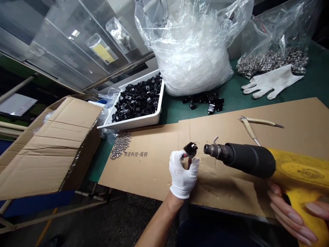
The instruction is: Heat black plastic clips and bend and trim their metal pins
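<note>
Just below the middle of the frame, the left hand (183,174), in a white knit glove, has its grip closed around a small red-and-black hand tool (189,162). At the tip of that tool sits a small black block with a metal piece (190,148). The bare right hand (295,212), at the lower right, is wrapped around the handle of a yellow heat gun with a black barrel (290,168). Its stepped metal nozzle (216,150) points left toward the black block, near it but apart.

Under both hands lies a flat brown cardboard sheet (159,171) on a green table (171,108). On the sheet, a small bent metal hook (215,140) lies just above the nozzle, cream-handled pliers (253,127) lie open at the right, and small silver metal pieces (120,145) are spread at the left.

Behind the sheet, left of center, a white plastic tray (144,120) is filled with small black parts (140,97). More black pieces (212,103) lie loose below a large clear plastic bag of whitish contents (195,65) at the upper middle. At the upper right, an empty white glove (273,82) lies against a clear bag of shiny metal parts (275,61). An open brown cardboard box (48,147) stands at the left.
</note>
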Available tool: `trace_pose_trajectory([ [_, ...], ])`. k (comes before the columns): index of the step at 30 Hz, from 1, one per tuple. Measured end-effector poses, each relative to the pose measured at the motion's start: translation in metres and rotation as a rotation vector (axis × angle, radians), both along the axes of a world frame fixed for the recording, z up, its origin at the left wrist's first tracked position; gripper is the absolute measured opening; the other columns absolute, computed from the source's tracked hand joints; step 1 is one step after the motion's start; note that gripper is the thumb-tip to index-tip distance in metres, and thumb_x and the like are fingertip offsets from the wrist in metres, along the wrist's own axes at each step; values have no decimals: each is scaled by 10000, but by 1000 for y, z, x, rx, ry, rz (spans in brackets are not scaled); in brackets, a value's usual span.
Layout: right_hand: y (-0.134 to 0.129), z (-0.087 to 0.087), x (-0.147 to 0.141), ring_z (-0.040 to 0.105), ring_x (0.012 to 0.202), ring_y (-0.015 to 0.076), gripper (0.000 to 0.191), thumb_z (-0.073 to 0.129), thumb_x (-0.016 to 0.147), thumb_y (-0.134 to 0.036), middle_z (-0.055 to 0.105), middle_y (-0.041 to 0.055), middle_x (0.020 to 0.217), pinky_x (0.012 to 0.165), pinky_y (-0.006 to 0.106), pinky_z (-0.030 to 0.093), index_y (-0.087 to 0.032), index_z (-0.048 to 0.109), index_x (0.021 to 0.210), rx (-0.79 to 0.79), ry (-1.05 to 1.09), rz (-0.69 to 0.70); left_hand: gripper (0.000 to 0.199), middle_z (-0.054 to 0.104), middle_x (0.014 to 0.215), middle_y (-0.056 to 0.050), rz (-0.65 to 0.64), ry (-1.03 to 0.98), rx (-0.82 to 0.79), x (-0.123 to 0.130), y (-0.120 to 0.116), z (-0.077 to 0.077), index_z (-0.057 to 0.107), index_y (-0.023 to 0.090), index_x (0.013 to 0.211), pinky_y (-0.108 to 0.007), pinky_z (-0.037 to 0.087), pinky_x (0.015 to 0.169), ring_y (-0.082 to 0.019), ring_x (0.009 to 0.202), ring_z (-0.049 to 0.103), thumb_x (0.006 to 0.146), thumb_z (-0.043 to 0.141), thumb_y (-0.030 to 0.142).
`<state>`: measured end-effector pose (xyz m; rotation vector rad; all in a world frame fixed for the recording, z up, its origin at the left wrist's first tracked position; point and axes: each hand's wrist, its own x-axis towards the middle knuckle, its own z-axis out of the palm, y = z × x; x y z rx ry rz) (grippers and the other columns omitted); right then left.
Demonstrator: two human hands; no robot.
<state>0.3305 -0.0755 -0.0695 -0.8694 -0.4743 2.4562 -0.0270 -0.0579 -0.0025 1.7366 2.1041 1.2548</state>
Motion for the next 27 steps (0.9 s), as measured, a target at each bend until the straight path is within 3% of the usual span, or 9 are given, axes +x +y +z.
trace_pose_trajectory([
  [3, 0, 6, -2, 437, 439, 144, 420, 649, 831, -613, 508, 73, 727, 440, 327, 436, -315, 712, 1121, 40, 265, 31, 310, 604, 956, -45, 35, 48, 54, 6, 7, -1, 592, 210, 1054, -358, 498, 834, -205, 866, 612, 899, 764, 416],
  [9, -7, 24, -17, 340, 509, 92, 394, 548, 959, -509, 540, 59, 853, 495, 269, 415, -273, 615, 1267, 82, 429, -109, 282, 592, 861, -17, 115, 207, 126, 15, 18, -5, 594, 217, 938, -337, 488, 759, -189, 789, 590, 871, 777, 421],
  [18, -6, 35, -18, 308, 503, 91, 363, 566, 959, -490, 525, 40, 825, 467, 254, 390, -269, 606, 1244, 82, 414, -135, 296, 586, 830, -17, 132, 239, 127, 16, 21, -11, 582, 214, 903, -329, 475, 724, -191, 758, 586, 862, 773, 436],
  [27, -2, 71, -31, 346, 446, 75, 321, 754, 792, -436, 470, 5, 684, 410, 221, 323, -231, 651, 1016, -85, 130, -248, 302, 599, 819, -23, 132, 206, 137, 17, 23, -12, 600, 208, 885, -325, 482, 722, -190, 747, 596, 831, 799, 429],
])
